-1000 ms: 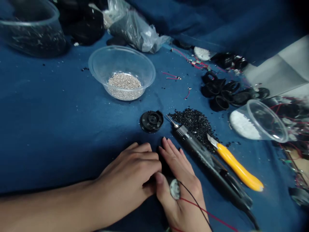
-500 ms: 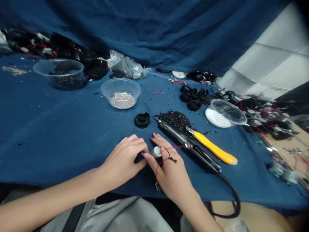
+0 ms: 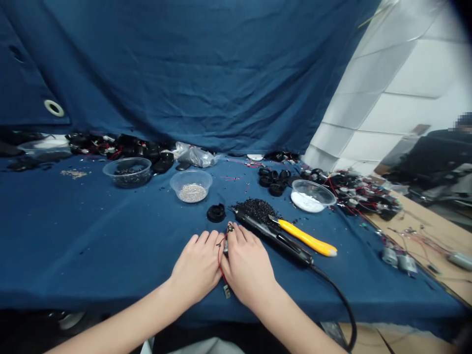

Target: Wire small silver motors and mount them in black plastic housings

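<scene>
Both hands are palms-down and fingers-in, meeting over one small grey part point(image 3: 225, 248), ctr of my reach at the near edge. It's mostly hidden, so I can't tell if my L hand point(image 3: 201, 263) or R hand point(image 3: 249, 260) is actually clenched on it or just resting against it. A red lead point(image 3: 221, 268) runs between them to one small connector point(image 3: 226, 291) hanging at my 6 o'clock; a small metal bit point(image 3: 230, 227) shows at 12, by my R fingertips.

Progress, my guess: partway. Leads look loose, and the round black part point(image 3: 216, 213) sits apart at 12, not joined to anything. Can't tell what's done inside the hidden bit. Elec. screwdriver point(image 3: 275, 236) is down, btwn 1 and 3, nobody holding it.

Counts: 1 screwdriver; 1 yellow utility knife point(image 3: 308, 238), btwn 2 and 3; 1 heap of tiny black pcs point(image 3: 258, 210) at 1, prob. screws; approx. 5 black cups point(image 3: 275, 182) further out at 1; 3 clear bowls nearby: silver-pcs bowl point(image 3: 177, 186) at 11, dark-pcs bowl point(image 3: 110, 172) btwn 10 and 11, white-stuff bowl point(image 3: 324, 199) tipped at 2.
</scene>
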A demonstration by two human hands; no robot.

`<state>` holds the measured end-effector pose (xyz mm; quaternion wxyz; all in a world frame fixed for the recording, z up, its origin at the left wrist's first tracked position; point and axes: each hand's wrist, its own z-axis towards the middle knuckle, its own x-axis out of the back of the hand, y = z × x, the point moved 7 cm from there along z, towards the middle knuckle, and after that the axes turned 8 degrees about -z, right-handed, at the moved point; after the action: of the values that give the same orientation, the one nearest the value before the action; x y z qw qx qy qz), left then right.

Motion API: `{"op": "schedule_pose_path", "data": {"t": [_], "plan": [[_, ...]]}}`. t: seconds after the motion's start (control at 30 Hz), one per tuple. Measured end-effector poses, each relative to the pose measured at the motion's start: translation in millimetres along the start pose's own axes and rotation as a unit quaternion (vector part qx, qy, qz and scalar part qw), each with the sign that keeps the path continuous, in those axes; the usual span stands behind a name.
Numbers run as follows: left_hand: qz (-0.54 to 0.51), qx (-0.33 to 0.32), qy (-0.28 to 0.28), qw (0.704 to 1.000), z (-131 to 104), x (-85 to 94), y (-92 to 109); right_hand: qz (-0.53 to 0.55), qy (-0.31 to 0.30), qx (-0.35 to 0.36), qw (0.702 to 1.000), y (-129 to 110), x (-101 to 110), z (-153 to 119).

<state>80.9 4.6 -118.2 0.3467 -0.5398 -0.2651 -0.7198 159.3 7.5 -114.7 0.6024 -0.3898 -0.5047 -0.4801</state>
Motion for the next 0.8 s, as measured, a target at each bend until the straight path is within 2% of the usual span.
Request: {"op": "schedule_pose_path", "data": {"t": [0.3, 0.57, 0.8], "plan": [[0.016, 0.012, -0.011, 1.0, 2.6, -0.1, 5.2, -0.039, -0.027, -0.008, 0.999, 3.9, 5.0, 8.9], [-0.002, 0.005, -0.011, 1.0, 9.0, 4.1, 2.2, -0.03, -0.015, 0.0, 0.999, 6.3, 4.2, 6.0], [-0.007, 0.024, -0.003, 1.0, 7.7, 3.9, 0.7, -0.017, -0.003, -0.028, 0.999, 7.9, 2.5, 1.7]]}}
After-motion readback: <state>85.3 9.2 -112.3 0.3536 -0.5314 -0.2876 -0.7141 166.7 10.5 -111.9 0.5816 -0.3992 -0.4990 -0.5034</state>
